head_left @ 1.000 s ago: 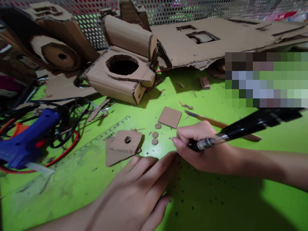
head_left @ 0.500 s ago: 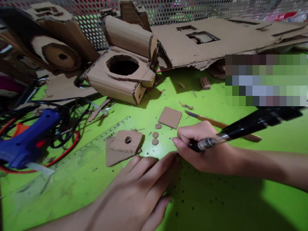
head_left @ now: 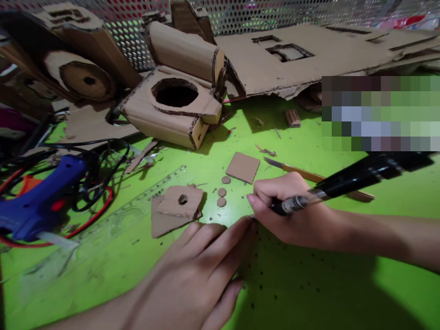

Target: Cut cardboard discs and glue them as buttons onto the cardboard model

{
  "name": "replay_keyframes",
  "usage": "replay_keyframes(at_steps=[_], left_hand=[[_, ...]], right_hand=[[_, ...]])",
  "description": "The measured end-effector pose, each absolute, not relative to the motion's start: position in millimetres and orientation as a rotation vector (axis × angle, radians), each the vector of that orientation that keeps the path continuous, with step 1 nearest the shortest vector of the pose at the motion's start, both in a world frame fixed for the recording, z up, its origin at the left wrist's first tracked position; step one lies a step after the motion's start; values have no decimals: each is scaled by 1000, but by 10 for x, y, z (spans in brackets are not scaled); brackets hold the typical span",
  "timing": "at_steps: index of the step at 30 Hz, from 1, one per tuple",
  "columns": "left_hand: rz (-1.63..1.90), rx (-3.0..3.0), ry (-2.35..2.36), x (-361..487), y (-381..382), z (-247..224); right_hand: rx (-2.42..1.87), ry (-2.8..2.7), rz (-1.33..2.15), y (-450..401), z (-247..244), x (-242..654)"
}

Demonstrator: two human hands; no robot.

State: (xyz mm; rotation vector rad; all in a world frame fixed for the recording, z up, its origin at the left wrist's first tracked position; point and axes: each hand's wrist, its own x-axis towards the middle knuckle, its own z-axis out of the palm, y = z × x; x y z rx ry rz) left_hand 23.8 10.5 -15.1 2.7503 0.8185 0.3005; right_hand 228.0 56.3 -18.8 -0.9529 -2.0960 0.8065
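Observation:
In the head view my right hand point(head_left: 287, 211) is closed around a black pen point(head_left: 343, 176), its barrel slanting up to the right. Its tip is hidden by my fingers, low over the green table. My left hand point(head_left: 202, 270) lies with fingers stretched out, the index fingertip touching down beside the pen's lower end. Whatever lies under that fingertip is hidden. Just beyond the hands are three small cardboard discs point(head_left: 222, 201) and a cardboard square point(head_left: 243, 167). A cardboard piece with a round hole point(head_left: 177, 207) rests on another scrap left of the discs.
A craft knife point(head_left: 299, 171) lies behind my right hand. On the left are a clear ruler point(head_left: 137, 204) and a blue glue gun point(head_left: 41, 197) with tangled cables. A cardboard box with a round opening point(head_left: 165, 121) and a large cardboard sheet point(head_left: 268, 68) stand at the back.
The pen's barrel has shifted very slightly. Both hands stay in almost the same place, and the things around them have not moved.

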Motion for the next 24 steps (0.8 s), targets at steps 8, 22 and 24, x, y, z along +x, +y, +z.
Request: replay_keyframes(at_steps=[8,22,24], left_hand=[[304,2755,797,224,114,-166],[299,2723,834,242,105,-153],[290,2724,832,234,104,-160]], right_hand=[[-989,-2104,790,553,-183,2282],[-954,-2106,801,562,-175,2280],[-964,-2114,783,559,-179,2281]])
